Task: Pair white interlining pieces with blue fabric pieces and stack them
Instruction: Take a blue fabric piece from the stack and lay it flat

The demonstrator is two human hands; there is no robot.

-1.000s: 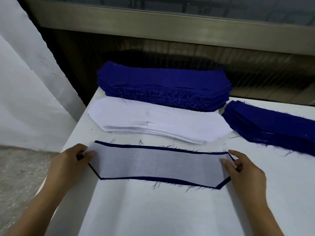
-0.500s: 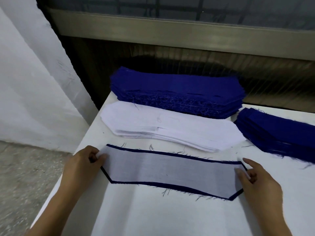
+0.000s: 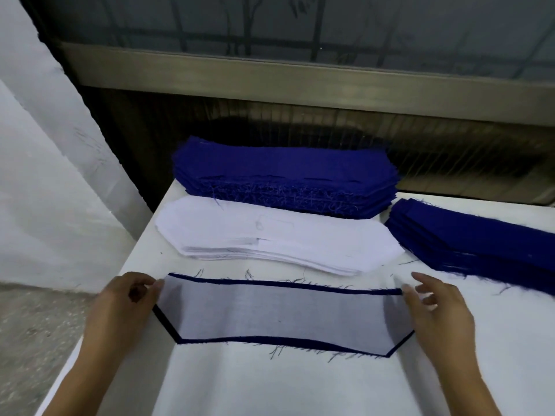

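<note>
1. A white interlining piece (image 3: 282, 313) lies flat on a blue fabric piece (image 3: 270, 283) at the near middle of the counter (image 3: 270, 385); only a narrow blue border shows around it.
2. The left grip (image 3: 126, 301) pinches the left end of the white interlining piece, thumb on top and fingers curled.
3. The right grip (image 3: 435, 307) is spread and relaxed, its fingertips touching the right end of the same piece.
4. Just behind lies a stack of white interlining (image 3: 279, 235).
5. Behind that, at the counter's far edge, sits a thick blue fabric stack (image 3: 285, 166) with frayed threads along its front.
6. A second blue stack (image 3: 480, 235) lies to the right, running off the picture's edge.
</note>
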